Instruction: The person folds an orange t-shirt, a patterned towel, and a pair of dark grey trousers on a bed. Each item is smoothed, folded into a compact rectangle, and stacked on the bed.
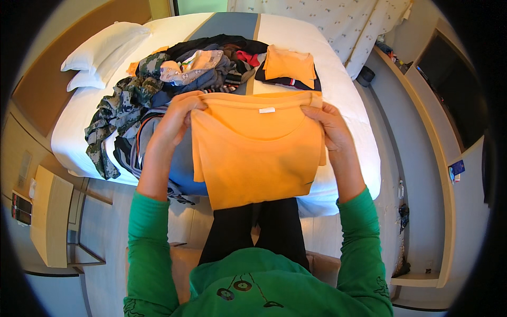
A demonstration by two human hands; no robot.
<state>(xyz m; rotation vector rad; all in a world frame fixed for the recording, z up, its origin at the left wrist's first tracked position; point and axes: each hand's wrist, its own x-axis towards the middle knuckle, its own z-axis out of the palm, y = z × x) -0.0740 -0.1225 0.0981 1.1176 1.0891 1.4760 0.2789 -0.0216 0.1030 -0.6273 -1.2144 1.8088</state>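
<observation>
An orange T-shirt [261,162] hangs between my hands, its neckline up, with a small white label inside the collar. My left hand [178,117] grips its upper left corner, and my right hand [330,123] pinches the upper right corner near the collar. The shirt's lower part looks doubled up. Beyond it on the bed lies a stack with a folded orange garment [289,63] on top of dark ones. To the left of that stack is a loose heap of clothes [190,73], with camouflage clothing [119,119] trailing over the bed's left side.
The white bed [352,138] fills the middle, with pillows [99,51] at its far left. A small wooden desk [53,218] stands at the lower left. Along the right wall run a long shelf [431,130] and a wall-mounted television [451,87]. Small items lie on the right-hand floor.
</observation>
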